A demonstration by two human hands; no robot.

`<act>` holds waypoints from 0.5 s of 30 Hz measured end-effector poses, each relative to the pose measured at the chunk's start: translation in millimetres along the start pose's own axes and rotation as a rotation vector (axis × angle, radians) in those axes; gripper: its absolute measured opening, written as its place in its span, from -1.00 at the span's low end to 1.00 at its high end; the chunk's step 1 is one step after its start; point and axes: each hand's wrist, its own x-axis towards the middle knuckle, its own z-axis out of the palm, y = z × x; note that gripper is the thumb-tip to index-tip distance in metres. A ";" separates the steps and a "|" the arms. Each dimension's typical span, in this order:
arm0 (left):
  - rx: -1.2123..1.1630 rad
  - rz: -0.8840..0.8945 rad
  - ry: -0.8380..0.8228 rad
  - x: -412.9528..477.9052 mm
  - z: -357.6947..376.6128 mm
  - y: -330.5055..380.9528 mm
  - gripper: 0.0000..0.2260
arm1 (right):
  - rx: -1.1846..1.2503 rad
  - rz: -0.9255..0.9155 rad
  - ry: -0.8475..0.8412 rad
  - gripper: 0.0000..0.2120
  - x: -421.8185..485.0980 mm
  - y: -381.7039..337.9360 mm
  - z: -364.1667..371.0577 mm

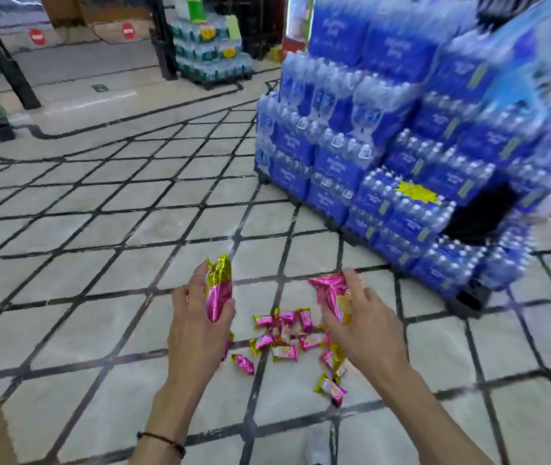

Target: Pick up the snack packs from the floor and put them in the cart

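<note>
**A:** What were your hands holding?

**B:** My left hand (196, 313), in the lower centre of the frame, was curled round a pink-and-gold snack pack (218, 290). The pack stood nearly upright with its gold end on top. My right hand (364, 317), just right of centre, gripped a second pink pack (332, 297). That one was tilted, with my fingers wrapped over its right side.

**A:** Where were the others?

**B:** The loose snack packs (287, 333) lay on the pale floor (99, 229), lower centre, between and below my two hands. Most sat bunched together, some overlapping. A few lay apart from the bunch, toward the lower right.

**A:** What stood around you?

**B:** A tall stack of blue water-bottle cases (401, 129) filled the upper right, blurred toward the frame's edge. A smaller stack of green-labelled bottles (210, 52) stood at the upper middle, well apart from the packs. Dark lines (173, 209) crossed the floor in a grid. I couldn't tell whether they were tile joints or wire. A thin dark bracelet (163, 439) circled my left wrist near the bottom edge.
</note>
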 end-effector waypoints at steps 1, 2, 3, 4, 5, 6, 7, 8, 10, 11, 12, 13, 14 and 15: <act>-0.002 0.022 -0.036 -3.0 9.9 10.2 -0.36 | -0.005 0.044 0.017 -0.29 -8.6 14.4 -5.3; -0.010 0.052 -0.077 -6.9 19.7 21.2 -0.37 | -0.006 0.093 0.039 -0.29 -17.2 28.8 -11.7; -0.023 0.095 -0.121 -11.5 29.6 31.9 -0.38 | -0.007 0.142 0.061 -0.30 -25.6 42.7 -18.4; -0.039 0.138 -0.164 -16.7 39.3 42.4 -0.39 | -0.010 0.189 0.084 -0.30 -34.4 55.6 -25.6; -0.052 0.176 -0.209 -22.4 49.2 52.3 -0.39 | -0.018 0.232 0.107 -0.30 -43.6 68.4 -32.2; -0.058 0.210 -0.252 -28.2 59.7 61.5 -0.39 | -0.031 0.273 0.124 -0.31 -53.4 81.3 -38.6; -0.061 0.236 -0.292 -34.6 70.2 71.6 -0.39 | -0.048 0.311 0.141 -0.31 -63.7 94.0 -45.5; -0.061 0.257 -0.332 -41.7 81.7 81.7 -0.39 | -0.059 0.348 0.161 -0.31 -74.5 107.1 -52.7; -0.082 0.310 -0.409 -59.3 103.2 102.1 -0.38 | -0.054 0.420 0.215 -0.31 -97.9 134.1 -64.3; -0.095 0.348 -0.442 -69.7 113.9 112.7 -0.38 | -0.055 0.456 0.239 -0.32 -110.6 148.4 -69.3; -0.099 0.387 -0.471 -81.0 124.3 123.4 -0.38 | -0.056 0.492 0.261 -0.31 -124.0 162.2 -74.8; -0.096 0.427 -0.507 -96.9 137.3 137.0 -0.38 | -0.059 0.536 0.278 -0.30 -141.6 179.4 -82.0; -0.095 0.452 -0.534 -109.0 145.6 147.0 -0.38 | -0.062 0.560 0.286 -0.29 -154.6 192.1 -86.7; -0.100 0.475 -0.561 -121.2 152.9 156.4 -0.38 | -0.070 0.588 0.296 -0.29 -167.3 203.6 -91.5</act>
